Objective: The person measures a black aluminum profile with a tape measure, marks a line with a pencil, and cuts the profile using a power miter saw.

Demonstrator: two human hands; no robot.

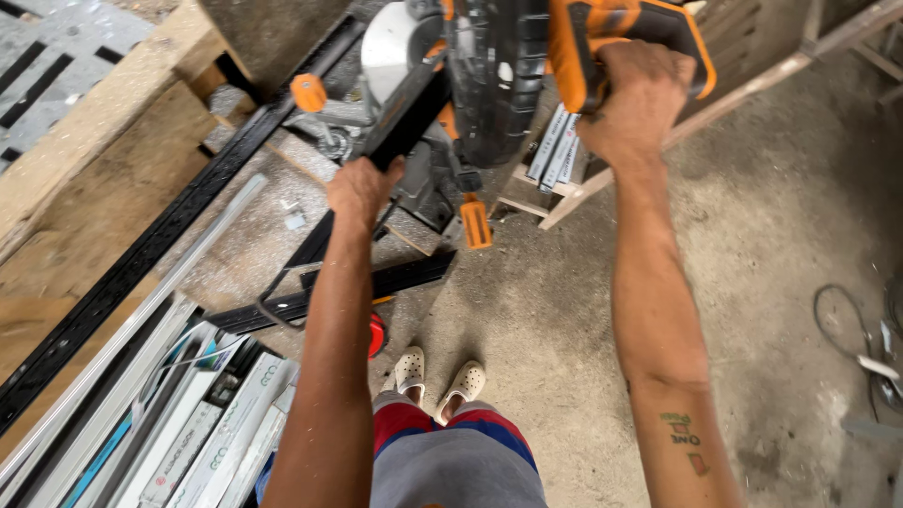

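Observation:
An orange and black mitre saw (489,75) stands at the top middle of the head view. My right hand (635,99) is closed around its orange handle (625,33). My left hand (362,188) grips a black metal profile (409,118) that lies on the saw's base under the blade guard. A long black metal rail (141,254) runs diagonally along the wooden bench to the left of the saw.
A wooden bench (103,179) dusted with shavings fills the upper left. White and silver profiles (179,414) are stacked at the lower left. Short black offcuts (376,282) lie by my feet. A cable (847,329) coils on the concrete floor at right.

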